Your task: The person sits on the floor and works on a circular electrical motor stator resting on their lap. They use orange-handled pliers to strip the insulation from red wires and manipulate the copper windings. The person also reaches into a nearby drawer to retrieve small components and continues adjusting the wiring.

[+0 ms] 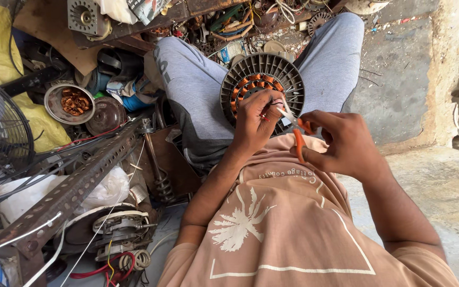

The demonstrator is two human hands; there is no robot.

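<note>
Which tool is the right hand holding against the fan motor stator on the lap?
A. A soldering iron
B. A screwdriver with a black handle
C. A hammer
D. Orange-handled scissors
D: the right hand grips orange-handled scissors, blades pointing at the stator where the left hand pinches a wire.

Dull grey metal fins ring the motor stator (pixel 262 85), its copper windings glinting orange-brown. Smooth orange plastic sleeves the handles of the pliers (pixel 296 133), whose jaws are bare steel. A rusted, rough perforated angle iron (pixel 75 186) lies beside soft grey cloth trousers (pixel 197 95) and a matt, peach-coloured cotton shirt (pixel 293 234).
</note>
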